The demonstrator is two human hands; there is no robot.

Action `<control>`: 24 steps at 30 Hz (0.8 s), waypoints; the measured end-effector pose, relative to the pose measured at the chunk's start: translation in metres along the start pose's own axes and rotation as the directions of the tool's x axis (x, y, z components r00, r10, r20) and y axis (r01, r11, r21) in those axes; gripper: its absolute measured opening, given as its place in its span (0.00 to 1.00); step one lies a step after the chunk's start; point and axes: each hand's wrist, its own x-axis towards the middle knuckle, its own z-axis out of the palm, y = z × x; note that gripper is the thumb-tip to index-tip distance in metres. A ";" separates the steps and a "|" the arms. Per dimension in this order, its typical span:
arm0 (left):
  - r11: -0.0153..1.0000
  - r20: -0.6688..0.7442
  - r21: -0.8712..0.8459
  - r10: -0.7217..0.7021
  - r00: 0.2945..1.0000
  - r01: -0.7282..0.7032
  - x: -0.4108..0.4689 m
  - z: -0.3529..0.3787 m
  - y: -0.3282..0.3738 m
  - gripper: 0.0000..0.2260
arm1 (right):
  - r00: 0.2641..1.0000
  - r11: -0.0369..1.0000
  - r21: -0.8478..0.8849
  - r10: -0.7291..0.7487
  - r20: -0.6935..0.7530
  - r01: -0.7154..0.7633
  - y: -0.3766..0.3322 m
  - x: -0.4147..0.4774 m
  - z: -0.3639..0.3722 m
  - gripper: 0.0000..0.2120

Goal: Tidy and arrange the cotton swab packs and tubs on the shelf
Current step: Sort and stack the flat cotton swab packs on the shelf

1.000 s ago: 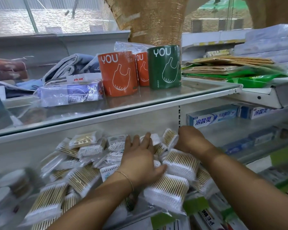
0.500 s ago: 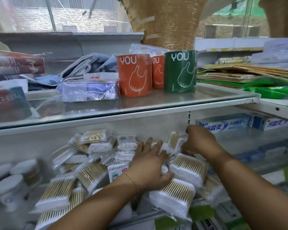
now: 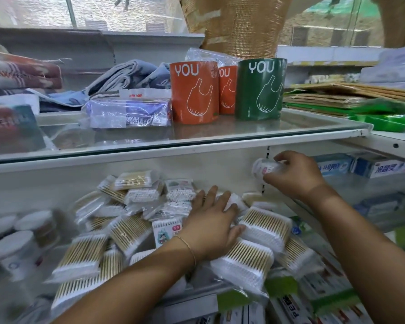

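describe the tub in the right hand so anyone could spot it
Under the glass shelf, above and right of the swab packs, the right hand grips a small clear tub. It alone is held sideways; the other tubs stand white-lidded far left.

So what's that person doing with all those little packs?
A person is sorting a shop shelf. Their left hand presses flat on a heap of clear plastic packs of wooden cotton swabs. Their right hand grips a small clear round tub above the heap. White-lidded round tubs wait at the far left.
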 end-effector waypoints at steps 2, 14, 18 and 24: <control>1.000 -0.020 -0.024 0.012 1.000 -0.013 -0.003 0.000 0.000 0.25 | 1.000 0.999 0.031 -0.012 -0.008 0.012 -0.001 -0.006 -0.002 0.27; 0.994 -0.119 -0.054 0.088 0.989 -0.095 -0.024 -0.015 -0.011 0.23 | 0.999 0.994 0.100 -0.043 0.008 0.042 -0.025 -0.028 -0.005 0.24; 0.992 -0.194 -0.095 0.066 0.979 -0.086 -0.037 -0.026 -0.023 0.22 | 0.997 0.992 0.096 -0.081 0.004 0.080 -0.048 -0.039 0.001 0.25; 0.982 -0.377 -0.174 -0.005 0.926 -0.066 -0.061 -0.052 -0.053 0.20 | 0.999 0.999 0.015 -0.030 0.017 0.030 -0.104 -0.057 0.009 0.18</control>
